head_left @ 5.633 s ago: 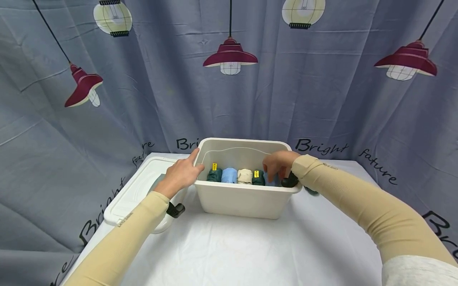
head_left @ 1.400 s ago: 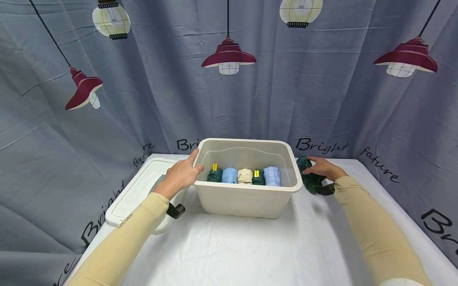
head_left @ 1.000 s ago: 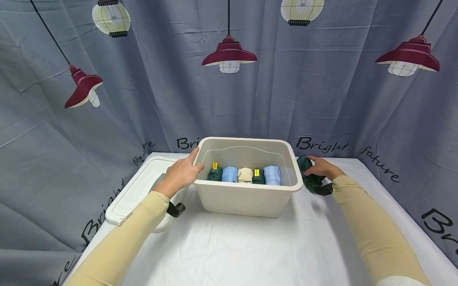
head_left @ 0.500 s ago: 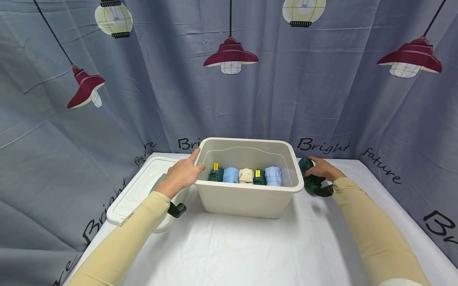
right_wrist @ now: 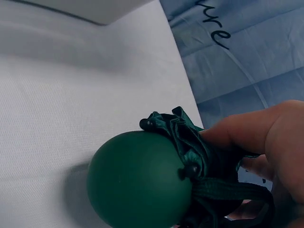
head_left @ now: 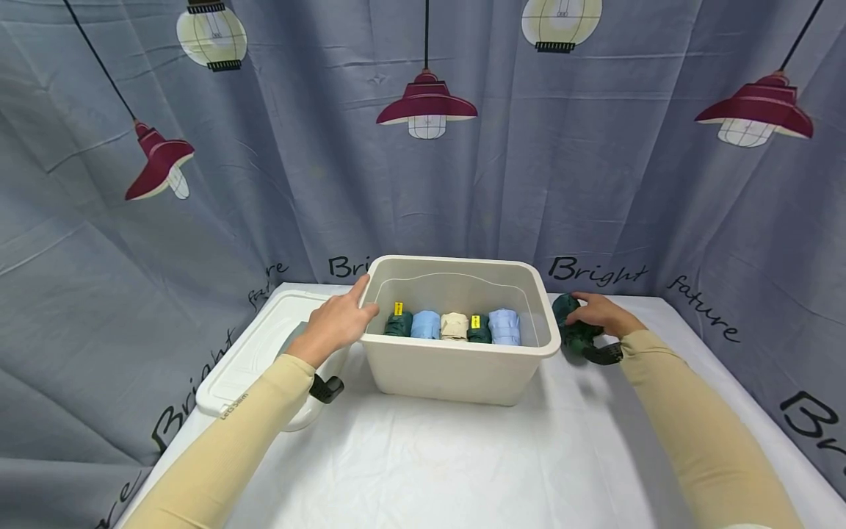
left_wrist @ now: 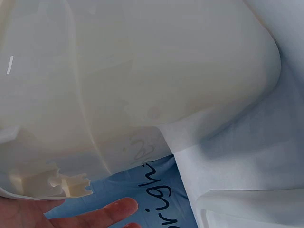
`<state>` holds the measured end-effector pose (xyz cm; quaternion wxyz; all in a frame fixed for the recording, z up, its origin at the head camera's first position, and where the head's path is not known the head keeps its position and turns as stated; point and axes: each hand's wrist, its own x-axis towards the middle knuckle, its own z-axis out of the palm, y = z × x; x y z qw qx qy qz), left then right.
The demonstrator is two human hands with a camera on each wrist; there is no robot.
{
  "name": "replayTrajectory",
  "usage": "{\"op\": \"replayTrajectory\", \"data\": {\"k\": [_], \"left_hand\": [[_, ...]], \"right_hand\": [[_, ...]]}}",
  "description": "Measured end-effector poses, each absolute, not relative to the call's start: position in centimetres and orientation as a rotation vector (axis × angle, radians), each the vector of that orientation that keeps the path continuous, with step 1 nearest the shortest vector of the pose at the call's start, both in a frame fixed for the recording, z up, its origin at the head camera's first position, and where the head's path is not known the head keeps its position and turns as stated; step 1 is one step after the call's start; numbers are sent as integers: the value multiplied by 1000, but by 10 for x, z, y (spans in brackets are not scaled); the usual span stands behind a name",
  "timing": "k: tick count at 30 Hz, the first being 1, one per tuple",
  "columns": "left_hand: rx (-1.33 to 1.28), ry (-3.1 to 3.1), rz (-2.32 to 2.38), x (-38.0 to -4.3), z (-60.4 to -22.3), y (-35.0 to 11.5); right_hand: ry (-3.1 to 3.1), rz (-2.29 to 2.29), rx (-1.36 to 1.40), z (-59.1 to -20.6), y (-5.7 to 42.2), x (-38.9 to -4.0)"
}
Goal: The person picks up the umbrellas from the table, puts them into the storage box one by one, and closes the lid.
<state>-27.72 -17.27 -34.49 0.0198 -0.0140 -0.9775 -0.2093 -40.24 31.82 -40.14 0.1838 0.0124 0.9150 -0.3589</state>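
My right hand [head_left: 600, 314] grips a dark green folded umbrella [head_left: 573, 320] on the table, just right of a pale plastic storage bin [head_left: 443, 373]. In the right wrist view the umbrella's round green handle end [right_wrist: 140, 180] faces the camera, with rib tips and a strap beside the fingers. My left hand [head_left: 335, 325] rests on the bin's left rim, its visible fingers mostly straight. Inside the bin stand several rolled bundles in a row: dark green [head_left: 399, 324], blue [head_left: 426, 325], beige [head_left: 454, 326], dark green [head_left: 479, 329] and light blue [head_left: 504, 327].
The bin's white lid [head_left: 247, 360] lies at the left, partly behind my left arm, with a grey-green thing [head_left: 291, 336] on it, mostly hidden. A white cloth covers the table [head_left: 423, 463]. A grey-blue printed curtain [head_left: 311, 184] hangs behind.
Earlier my right hand was inside the bin at the right-end light blue bundle. It has since moved out right to the green umbrella. Over the last second little moves; my left hand stays put.
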Motion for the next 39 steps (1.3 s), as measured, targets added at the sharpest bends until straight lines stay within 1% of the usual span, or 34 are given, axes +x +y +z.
{"op": "replayTrajectory", "data": {"k": [18,26,39], "left_hand": [[-48,-3042,-640,-275,-344,-172],[-45,-3048,-636,-275,-342,-172],[-49,-3046,-630,-276,-342,-172]], "right_hand": [[2635,-1105,40,-354,313,-389],[2665,-1133,-8,-325,302,-377],[2743,-1105,-155,-289,277,-363]]}}
